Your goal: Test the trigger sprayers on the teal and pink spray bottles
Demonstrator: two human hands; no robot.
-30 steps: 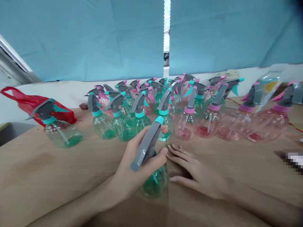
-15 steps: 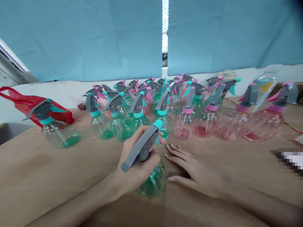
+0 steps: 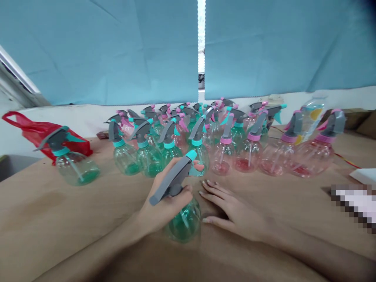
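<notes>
My left hand [image 3: 164, 201] is wrapped round the neck of a green spray bottle [image 3: 184, 225] with a grey head and a turquoise nozzle, near the front of the table. Part of its collar is hidden by the fingers. Just right of that bottle, my right hand [image 3: 232, 209] lies flat on the wooden table [image 3: 117, 203], fingers spread, holding nothing. Beyond both hands stand several more spray bottles, among them a green one [image 3: 149, 158] and a pink one [image 3: 223, 160].
Another green spray bottle [image 3: 78, 168] stands apart at the left, before a red plastic bag [image 3: 44, 133]. At the back right is a clear bottle [image 3: 311, 113]. A pixelated flat object [image 3: 357, 203] lies at the right edge. Blue cloth [image 3: 117, 51] hangs behind.
The view has turned slightly to the right, so the right-hand things appear further left. My left hand keeps its hold on the green spray bottle; my right hand stays flat.
</notes>
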